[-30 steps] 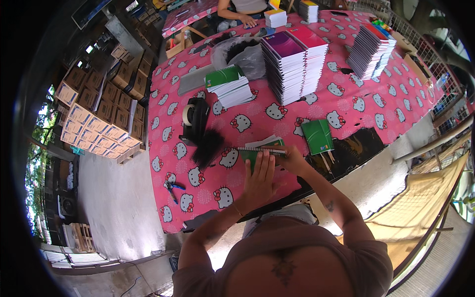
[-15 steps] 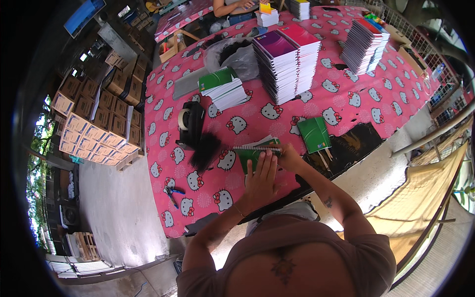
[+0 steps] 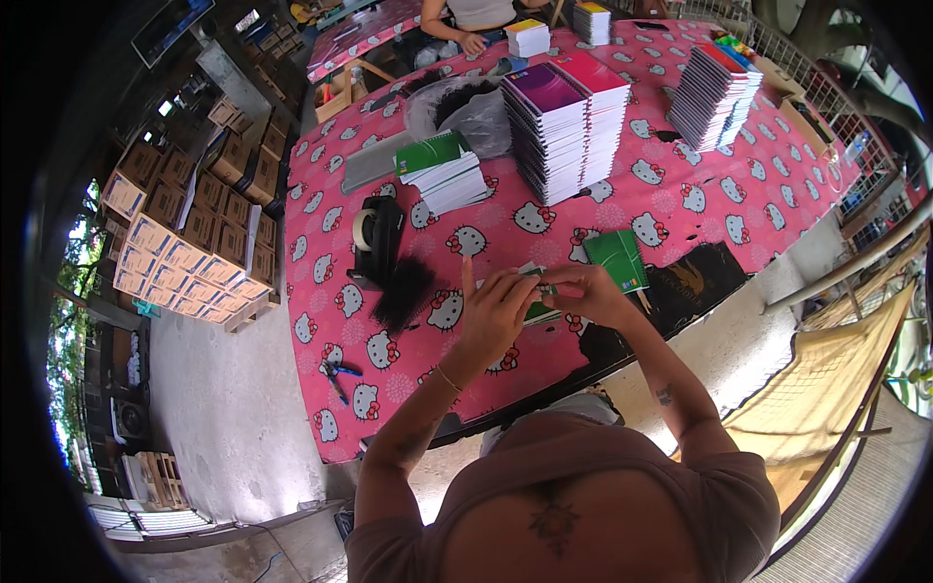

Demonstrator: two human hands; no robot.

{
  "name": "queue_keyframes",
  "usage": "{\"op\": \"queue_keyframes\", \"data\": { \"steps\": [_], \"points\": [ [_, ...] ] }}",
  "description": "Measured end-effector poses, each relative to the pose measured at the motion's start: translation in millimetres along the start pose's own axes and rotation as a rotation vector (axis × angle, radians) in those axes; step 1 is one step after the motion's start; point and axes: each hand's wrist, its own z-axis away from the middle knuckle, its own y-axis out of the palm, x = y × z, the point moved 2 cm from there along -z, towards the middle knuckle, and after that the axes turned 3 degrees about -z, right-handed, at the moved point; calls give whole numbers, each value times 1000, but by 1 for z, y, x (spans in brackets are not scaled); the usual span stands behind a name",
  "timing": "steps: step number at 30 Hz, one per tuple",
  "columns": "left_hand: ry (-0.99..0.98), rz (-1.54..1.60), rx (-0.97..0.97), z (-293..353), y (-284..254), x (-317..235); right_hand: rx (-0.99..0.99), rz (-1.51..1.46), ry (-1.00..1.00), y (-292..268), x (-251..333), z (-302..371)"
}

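Note:
A small green notebook is between my two hands above the near edge of the table, mostly hidden by my fingers. My left hand is bent over its left end, one finger pointing away from the others. With fingers pinched together, my right hand grips the notebook's other end. Just beyond my right hand lies another green notebook on the table. To the left of my hands is a bundle of fine black strands, next to a black tape dispenser.
The table has a pink patterned cover. On it stand a fanned green notebook stack, a tall purple-and-pink stack and another stack. Blue-handled pliers lie left. A co-worker's hand shows at the far side.
The notebook has turned and come up between my hands; my left hand no longer lies flat on it. My right hand has shifted right. The co-worker's hand has moved away from the small stack.

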Motion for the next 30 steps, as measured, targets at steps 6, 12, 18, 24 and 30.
{"op": "queue_keyframes", "data": {
  "steps": [6, 12, 18, 24, 30],
  "points": [
    [11, 34, -10, 0, 4, -1, 69, -62, 262, -15, 9, 0],
    [30, 91, 36, -4, -1, -5, 78, -136, 120, -17, 8, -1],
    [-35, 88, 62, -18, -16, -12, -164, 320, 39, -7, 17, -4],
    [-165, 481, -187, -55, -49, -39, -496, -136, -50, 8, 64, 3],
    [-39, -58, 227, 56, 4, -3, -423, 166, 464, -110, -39, 46]
  ]
}}
